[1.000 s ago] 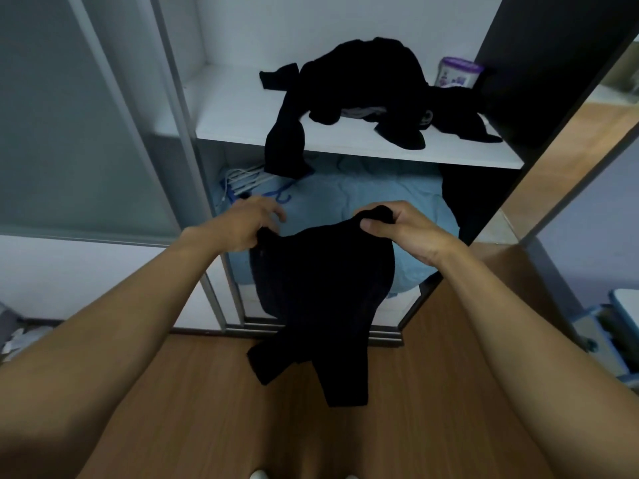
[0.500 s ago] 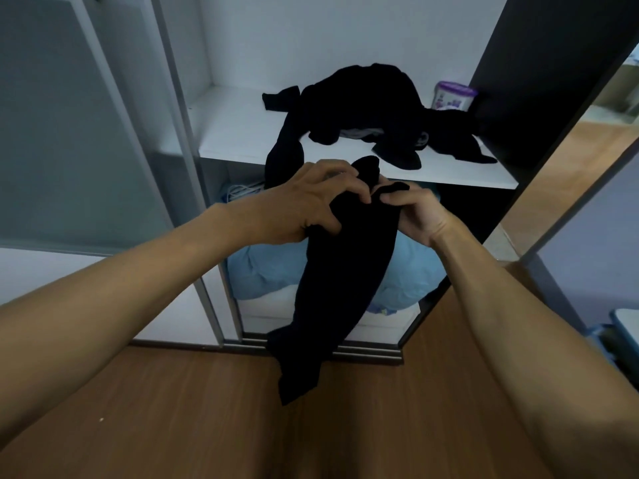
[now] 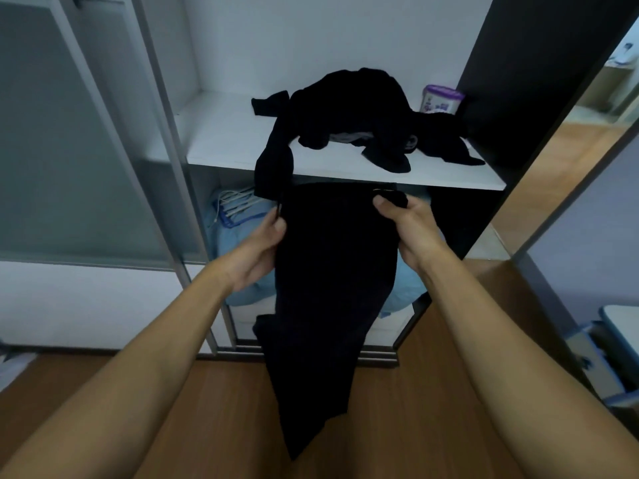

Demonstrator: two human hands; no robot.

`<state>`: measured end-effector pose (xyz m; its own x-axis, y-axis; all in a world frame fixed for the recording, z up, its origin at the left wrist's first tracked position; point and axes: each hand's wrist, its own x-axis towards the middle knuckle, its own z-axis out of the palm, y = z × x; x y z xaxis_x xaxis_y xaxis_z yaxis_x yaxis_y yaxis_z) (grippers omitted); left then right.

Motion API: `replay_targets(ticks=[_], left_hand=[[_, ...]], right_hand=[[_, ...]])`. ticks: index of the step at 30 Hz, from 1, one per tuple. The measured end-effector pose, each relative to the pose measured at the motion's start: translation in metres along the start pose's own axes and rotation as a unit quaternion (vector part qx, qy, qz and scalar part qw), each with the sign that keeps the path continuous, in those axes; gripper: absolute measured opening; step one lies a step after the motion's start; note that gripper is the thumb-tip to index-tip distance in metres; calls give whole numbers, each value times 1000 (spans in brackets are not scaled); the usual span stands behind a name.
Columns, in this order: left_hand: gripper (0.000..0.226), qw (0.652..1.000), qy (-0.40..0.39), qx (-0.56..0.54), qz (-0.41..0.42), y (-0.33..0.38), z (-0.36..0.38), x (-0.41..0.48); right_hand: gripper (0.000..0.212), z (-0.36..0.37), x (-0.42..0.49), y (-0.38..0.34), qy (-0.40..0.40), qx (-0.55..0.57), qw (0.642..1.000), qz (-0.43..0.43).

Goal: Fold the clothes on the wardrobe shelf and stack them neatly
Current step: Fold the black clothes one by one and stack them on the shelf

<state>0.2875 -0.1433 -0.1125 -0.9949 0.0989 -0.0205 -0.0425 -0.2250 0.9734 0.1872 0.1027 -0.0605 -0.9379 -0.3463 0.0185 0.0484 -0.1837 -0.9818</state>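
clothes [image 3: 352,105] heap on the white wardrobe shelf [image 3: 224,140]; left hand [image 3: 257,247] and right hand [image 3: 411,226] grip a black garment [image 3: 332,271].

A home bedroom: an open wardrobe [image 3: 166,140] with sliding doors, a white shelf [image 3: 221,146] piled with dark clothes [image 3: 359,108], folded blue bedding [image 3: 242,236] below, wooden floor [image 3: 224,409].

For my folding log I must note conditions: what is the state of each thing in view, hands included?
Left hand: pinches the garment's top left edge.
Right hand: grips its top right corner.
Black garment: unfolded, hanging from both hands.
Clothes pile: crumpled on the shelf, one piece drooping over the front edge.
Purple-lidded jar: upright, lid on.
Sliding door: slid aside, wardrobe open.
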Motion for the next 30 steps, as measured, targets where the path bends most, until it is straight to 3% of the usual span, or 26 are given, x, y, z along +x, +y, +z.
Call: replay_targets(ticks=[1, 3, 6, 8, 11, 14, 17, 21, 24, 26, 30], left_hand=[[106, 999, 10, 40, -11, -8, 0, 0], [80, 992, 67, 107, -6, -17, 2, 9], [63, 984, 166, 66, 4, -17, 6, 21], [48, 983, 177, 47, 27, -15, 11, 27], [29, 986, 159, 25, 51, -6, 24, 31], [33, 985, 164, 22, 47, 6, 32, 35], [49, 991, 121, 44, 26, 4, 20, 32], [75, 989, 12, 106, -106, -24, 3, 14], [52, 987, 94, 101, -88, -30, 14, 14], [36, 984, 146, 78, -66, -25, 23, 20], [36, 978, 202, 27, -39, -8, 26, 23]], right_hand=[[6, 4, -2, 0, 10, -10, 1000, 1], [6, 12, -7, 1, 13, -60, 998, -8], [13, 14, -11, -7, -4, -156, 984, -81], [34, 10, -14, -16, -3, -183, 975, -125], [45, -2, -23, -12, -2, -136, 989, -55], [23, -9, -32, 9, 1, -140, 990, 11], [21, -7, -35, 10, 42, -88, 995, 7], [25, -8, -26, -8, 71, -32, 996, 46], [31, -9, -16, -27, 53, 23, 991, 123], [35, -12, -14, -28, 7, 43, 992, 118], [35, -22, -32, 14, -60, -27, 990, 121]])
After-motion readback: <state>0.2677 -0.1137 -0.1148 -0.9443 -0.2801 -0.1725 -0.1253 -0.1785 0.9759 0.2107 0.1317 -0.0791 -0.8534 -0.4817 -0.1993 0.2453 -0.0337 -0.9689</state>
